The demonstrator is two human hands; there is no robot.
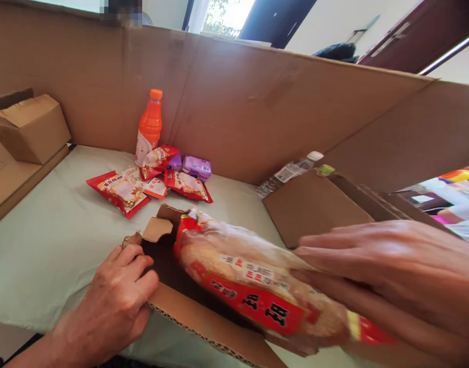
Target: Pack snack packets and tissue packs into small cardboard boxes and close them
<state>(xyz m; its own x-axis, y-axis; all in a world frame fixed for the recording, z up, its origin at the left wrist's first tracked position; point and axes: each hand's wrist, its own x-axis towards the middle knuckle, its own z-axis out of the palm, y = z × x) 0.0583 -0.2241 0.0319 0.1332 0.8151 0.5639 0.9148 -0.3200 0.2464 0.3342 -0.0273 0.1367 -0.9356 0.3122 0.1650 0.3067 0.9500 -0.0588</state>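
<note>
My left hand (115, 296) is closed around the left edge of an open cardboard box (196, 314), its fingers curled over the rim. A long, clear and red food package (253, 281) with Chinese lettering lies slanted over the box opening, its far end partly inside. My right hand (383, 271) grips the package at its near right end, with the thumb along the side towards me; the hand is slightly blurred. Beyond the box lie several red snack packets (123, 191). Behind them an orange drink bottle (150, 125) stands upright.
A purple packet (197, 167) lies near the bottle. A clear plastic bottle (290, 174) leans at another cardboard box (314, 204) on the right. Far left sits a small cardboard box (35, 128). A tall cardboard wall (226, 102) closes off the back of the pale cloth (38, 250).
</note>
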